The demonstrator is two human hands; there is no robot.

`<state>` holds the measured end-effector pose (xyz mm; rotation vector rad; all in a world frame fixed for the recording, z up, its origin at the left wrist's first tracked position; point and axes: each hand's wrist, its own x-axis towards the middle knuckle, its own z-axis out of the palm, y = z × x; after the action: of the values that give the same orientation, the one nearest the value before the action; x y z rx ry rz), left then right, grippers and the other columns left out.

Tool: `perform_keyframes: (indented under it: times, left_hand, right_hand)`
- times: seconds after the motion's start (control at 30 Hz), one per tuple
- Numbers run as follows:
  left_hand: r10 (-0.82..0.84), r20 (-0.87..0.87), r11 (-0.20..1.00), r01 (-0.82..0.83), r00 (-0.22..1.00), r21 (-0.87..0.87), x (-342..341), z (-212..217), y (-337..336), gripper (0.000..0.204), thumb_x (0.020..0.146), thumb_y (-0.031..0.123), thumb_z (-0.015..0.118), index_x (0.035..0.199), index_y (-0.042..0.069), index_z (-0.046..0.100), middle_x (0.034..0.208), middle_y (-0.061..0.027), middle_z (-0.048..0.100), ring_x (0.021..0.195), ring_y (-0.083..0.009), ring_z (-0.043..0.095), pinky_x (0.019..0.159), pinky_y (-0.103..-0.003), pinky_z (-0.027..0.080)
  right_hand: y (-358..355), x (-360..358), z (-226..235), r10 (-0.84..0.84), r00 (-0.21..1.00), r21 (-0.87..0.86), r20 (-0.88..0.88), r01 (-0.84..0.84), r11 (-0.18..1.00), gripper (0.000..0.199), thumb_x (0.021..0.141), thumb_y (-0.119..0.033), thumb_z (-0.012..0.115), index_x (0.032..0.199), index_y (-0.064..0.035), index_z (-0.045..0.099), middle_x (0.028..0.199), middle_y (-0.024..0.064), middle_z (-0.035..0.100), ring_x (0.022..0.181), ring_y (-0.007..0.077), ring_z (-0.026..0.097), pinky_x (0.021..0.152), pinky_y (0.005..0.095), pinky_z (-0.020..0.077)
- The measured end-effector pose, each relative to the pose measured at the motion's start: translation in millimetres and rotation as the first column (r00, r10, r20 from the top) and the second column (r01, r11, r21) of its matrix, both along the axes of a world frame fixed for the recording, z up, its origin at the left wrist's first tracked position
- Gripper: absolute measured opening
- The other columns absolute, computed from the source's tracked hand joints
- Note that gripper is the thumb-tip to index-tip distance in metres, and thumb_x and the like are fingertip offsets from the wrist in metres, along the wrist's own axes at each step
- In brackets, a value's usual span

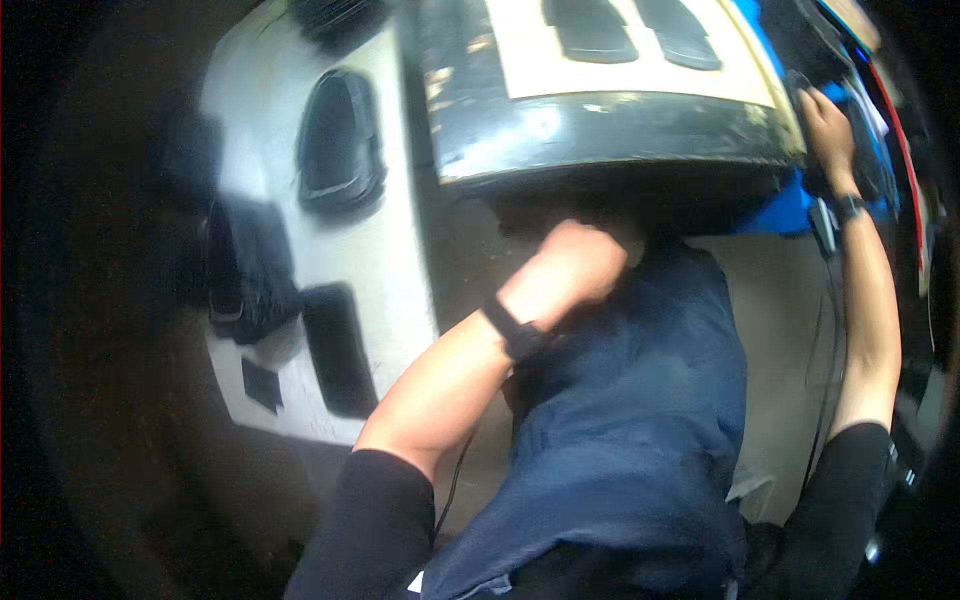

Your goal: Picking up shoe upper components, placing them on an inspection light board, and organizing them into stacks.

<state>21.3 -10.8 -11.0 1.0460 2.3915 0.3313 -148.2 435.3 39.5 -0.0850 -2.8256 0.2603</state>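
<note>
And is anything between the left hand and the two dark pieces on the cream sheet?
Yes: the bare, shiny front strip of the dark table. The left hand is on its near side, the dark pieces beyond it on the cream sheet. No other obstacle shows between them.

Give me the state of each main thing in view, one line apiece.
Left grip: curled, blurred; contents unclear.
Right grip: bent, right of the dark worktop; contents unclear.
Left wristband: around the wrist.
Cream sheet: flat on the worktop.
Two dark oblong pieces: side by side on the sheet.
Dark oval piece: on the white table.
</note>
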Motion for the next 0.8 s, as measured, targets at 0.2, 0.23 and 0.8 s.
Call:
perform_keyframes:
  times: [0.2,0.23,0.8]
  left_hand:
    - [0.056,0.020,0.998,-0.056,0.998,-0.002,0.9,7.9,-3.0,0.017,0.080,0.016,0.063,0.087,0.011,0.077,0.093,-0.0111,0.075,0.091,-0.0282,0.073,0.077,-0.043,0.057]
    - [0.043,0.034,0.999,-0.042,0.999,-0.023,0.8,9.2,-2.9,0.017,0.080,0.016,0.063,0.089,0.012,0.077,0.094,-0.0102,0.075,0.091,-0.0273,0.073,0.076,-0.042,0.057]
    - [0.036,0.035,0.999,-0.034,0.999,-0.040,7.0,11.1,-0.4,0.018,0.082,0.019,0.067,0.094,0.016,0.079,0.097,-0.0037,0.076,0.091,-0.0238,0.072,0.073,-0.041,0.056]
  right_hand:
    - [33.3,-18.3,-16.7,0.045,0.998,-0.015,-0.047,-0.046,0.999,0.049,0.100,-0.044,0.053,0.128,-0.0051,0.063,0.124,0.0203,0.066,0.116,0.0354,0.063,0.097,0.0373,0.0475]
    - [37.7,-19.9,-18.3,0.113,0.991,0.037,-0.067,-0.111,0.993,0.048,0.101,-0.043,0.052,0.127,-0.0049,0.064,0.122,0.0200,0.067,0.114,0.0360,0.063,0.095,0.0379,0.0483]
    - [5.5,-5.3,-6.8,0.145,0.986,-0.071,-0.085,-0.151,0.986,0.039,0.103,-0.038,0.051,0.096,-0.0012,0.062,0.080,0.0186,0.061,0.070,0.0307,0.055,0.069,0.0404,0.0456]
